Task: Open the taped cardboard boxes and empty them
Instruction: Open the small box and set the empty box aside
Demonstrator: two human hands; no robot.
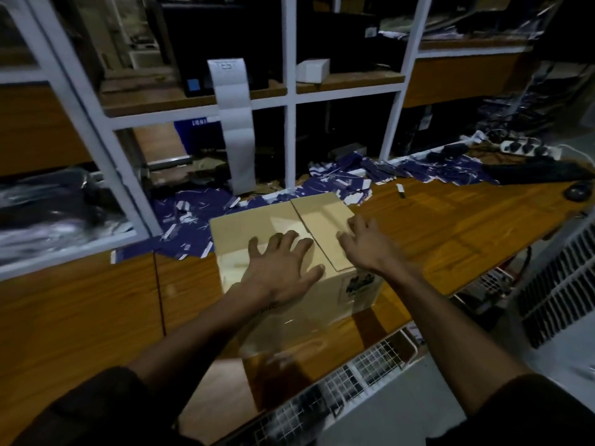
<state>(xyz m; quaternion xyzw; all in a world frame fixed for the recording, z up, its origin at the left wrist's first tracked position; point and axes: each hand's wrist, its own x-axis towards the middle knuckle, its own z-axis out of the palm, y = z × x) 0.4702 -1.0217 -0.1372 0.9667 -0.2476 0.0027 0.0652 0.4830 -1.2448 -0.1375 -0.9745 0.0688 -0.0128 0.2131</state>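
Pressing down on cardboard box (289,252) top: left hand (277,272) flat, fingers spread on left flap; right hand (367,244) fingers extended on right flap. Neither grips anything. Flaps closed, seam between hands. Box sits mid wooden bench (450,226), blue printed sheets (190,220) scattered behind.

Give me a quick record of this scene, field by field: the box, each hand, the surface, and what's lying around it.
box: cardboard box, top flaps closed
left hand: left hand flat on top of the box, fingers spread
right hand: right hand on the right flap, fingers spread
surface: wooden table
around: blue printed sheets behind the box, mouse far right
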